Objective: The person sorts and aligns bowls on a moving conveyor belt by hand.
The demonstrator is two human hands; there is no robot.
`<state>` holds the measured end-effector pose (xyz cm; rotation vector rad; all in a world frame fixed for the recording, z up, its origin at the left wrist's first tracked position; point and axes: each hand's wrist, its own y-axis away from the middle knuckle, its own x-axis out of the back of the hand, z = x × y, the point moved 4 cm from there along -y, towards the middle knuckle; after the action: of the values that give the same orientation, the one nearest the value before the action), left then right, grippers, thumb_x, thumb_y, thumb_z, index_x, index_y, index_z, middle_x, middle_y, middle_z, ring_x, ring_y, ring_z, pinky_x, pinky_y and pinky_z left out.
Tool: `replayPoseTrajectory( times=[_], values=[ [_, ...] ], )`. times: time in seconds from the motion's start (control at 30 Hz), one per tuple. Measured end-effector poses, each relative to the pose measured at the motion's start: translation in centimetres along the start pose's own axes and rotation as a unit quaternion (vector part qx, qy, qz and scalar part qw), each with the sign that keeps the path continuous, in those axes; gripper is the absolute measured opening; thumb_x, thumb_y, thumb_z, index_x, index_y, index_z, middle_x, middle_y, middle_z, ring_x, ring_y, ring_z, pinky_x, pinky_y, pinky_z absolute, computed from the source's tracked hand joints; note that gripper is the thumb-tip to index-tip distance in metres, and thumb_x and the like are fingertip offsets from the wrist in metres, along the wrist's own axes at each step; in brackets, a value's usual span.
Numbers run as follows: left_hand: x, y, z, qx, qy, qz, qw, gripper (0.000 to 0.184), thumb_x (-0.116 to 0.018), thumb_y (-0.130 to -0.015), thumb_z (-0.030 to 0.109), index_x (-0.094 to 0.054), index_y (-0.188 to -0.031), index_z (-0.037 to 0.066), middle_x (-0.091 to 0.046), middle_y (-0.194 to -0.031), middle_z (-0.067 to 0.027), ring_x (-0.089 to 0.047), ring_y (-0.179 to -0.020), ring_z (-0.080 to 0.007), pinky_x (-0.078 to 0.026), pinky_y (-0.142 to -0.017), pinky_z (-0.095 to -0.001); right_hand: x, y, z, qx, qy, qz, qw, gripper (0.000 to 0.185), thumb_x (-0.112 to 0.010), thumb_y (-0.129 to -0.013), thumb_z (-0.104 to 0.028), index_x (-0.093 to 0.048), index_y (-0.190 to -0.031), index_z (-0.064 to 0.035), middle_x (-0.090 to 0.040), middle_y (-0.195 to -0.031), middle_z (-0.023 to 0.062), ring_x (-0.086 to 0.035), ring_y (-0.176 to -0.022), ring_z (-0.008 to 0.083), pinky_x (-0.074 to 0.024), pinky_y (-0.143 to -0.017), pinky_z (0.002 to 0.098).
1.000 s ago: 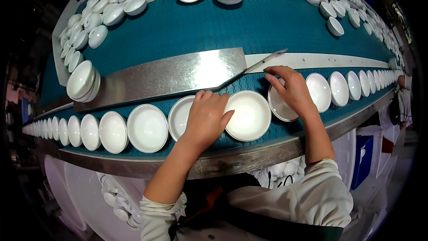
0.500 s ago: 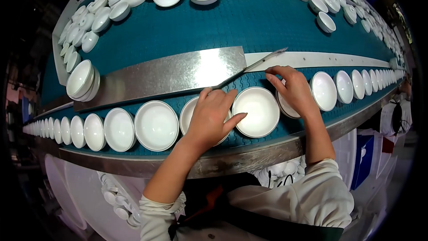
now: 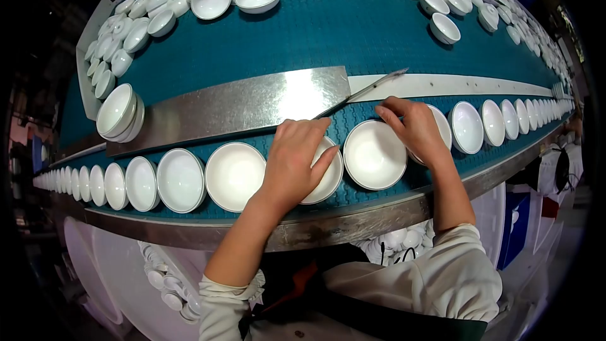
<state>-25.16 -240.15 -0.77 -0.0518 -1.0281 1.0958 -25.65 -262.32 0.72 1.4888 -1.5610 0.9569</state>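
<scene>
A row of white round bowls stands with mouths up on a narrow teal belt. My left hand (image 3: 293, 165) is over one white bowl (image 3: 329, 177) and covers its left part; the thumb is stretched away from the fingers. To its right is another bowl (image 3: 375, 155), between my two hands. My right hand (image 3: 413, 127) hovers at a bowl (image 3: 440, 127) farther right, partly hiding it, with loosely bent fingers and nothing visible in them. A thin dark stick with a frayed tip (image 3: 379, 83) lies slanted beyond my left hand, its near end hidden.
A metal plate (image 3: 240, 104) and a white strip (image 3: 467, 84) divide the narrow belt from a wide teal belt (image 3: 303, 38) with many bowls. Stacked bowls (image 3: 118, 113) stand at the plate's left end. A metal edge (image 3: 353, 226) runs in front of me; below are bins of bowls.
The near row of bowls has shifted right beneath my hands, while bowls on the far belt have shifted left. My hands have barely moved; the thin stick's tip stays in place.
</scene>
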Motion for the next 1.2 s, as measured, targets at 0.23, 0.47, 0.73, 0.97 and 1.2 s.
replayPoseTrajectory(
  times=[0.23,0.47,0.73,0.97,1.2],
  values=[
    [-4.0,-0.4,1.4,0.045,-0.023,-0.145,0.988,0.049,-0.068,-0.081,0.017,-0.053,-0.124,-0.003,-0.061,-0.085,-0.0178,-0.058,-0.084,-0.0332,-0.039,-0.097,-0.0442,2.0,0.2,3.4,0.044,-0.053,0.089,0.994,0.024,-0.063,-0.090,-0.021,-0.068,-0.101,-0.0008,-0.069,-0.097,0.0152,-0.066,-0.080,0.0289,-0.0510,-0.067,0.0334],
    [-5.3,-2.8,3.6,0.019,-0.047,-0.028,0.998,0.042,-0.059,-0.080,0.002,-0.054,-0.121,-0.002,-0.062,-0.103,-0.0182,-0.057,-0.098,-0.0335,-0.041,-0.094,-0.0420,3.4,0.3,7.3,0.045,-0.032,0.084,0.995,0.022,-0.064,-0.088,-0.022,-0.068,-0.094,-0.0011,-0.068,-0.094,0.0158,-0.065,-0.078,0.0320,-0.0504,-0.070,0.0390],
    [-9.8,-4.0,6.1,0.002,-0.024,-0.079,0.997,0.050,-0.071,-0.080,0.024,-0.055,-0.120,-0.001,-0.062,-0.100,-0.0179,-0.057,-0.097,-0.0331,-0.038,-0.098,-0.0453,5.6,1.1,10.1,0.083,-0.059,0.067,0.993,0.023,-0.062,-0.090,-0.021,-0.067,-0.097,0.0001,-0.068,-0.090,0.0147,-0.064,-0.075,0.0292,-0.0491,-0.064,0.0346],
    [-12.0,-5.2,7.0,0.069,-0.060,-0.119,0.989,0.043,-0.057,-0.079,0.002,-0.054,-0.122,-0.002,-0.064,-0.093,-0.0187,-0.059,-0.089,-0.0331,-0.039,-0.099,-0.0451,7.7,1.4,14.3,0.048,-0.034,0.120,0.991,0.022,-0.063,-0.088,-0.022,-0.068,-0.098,-0.0021,-0.068,-0.096,0.0155,-0.065,-0.082,0.0325,-0.0512,-0.072,0.0392],
    [-13.3,-8.2,10.7,-0.002,0.001,-0.005,1.000,0.041,-0.064,-0.082,0.011,-0.055,-0.120,0.001,-0.062,-0.108,-0.0169,-0.055,-0.105,-0.0339,-0.041,-0.095,-0.0429,9.8,2.0,16.3,-0.023,0.003,-0.049,0.999,0.023,-0.063,-0.089,-0.024,-0.069,-0.094,-0.0025,-0.069,-0.089,0.0162,-0.066,-0.079,0.0329,-0.0509,-0.073,0.0388]
  ],
)
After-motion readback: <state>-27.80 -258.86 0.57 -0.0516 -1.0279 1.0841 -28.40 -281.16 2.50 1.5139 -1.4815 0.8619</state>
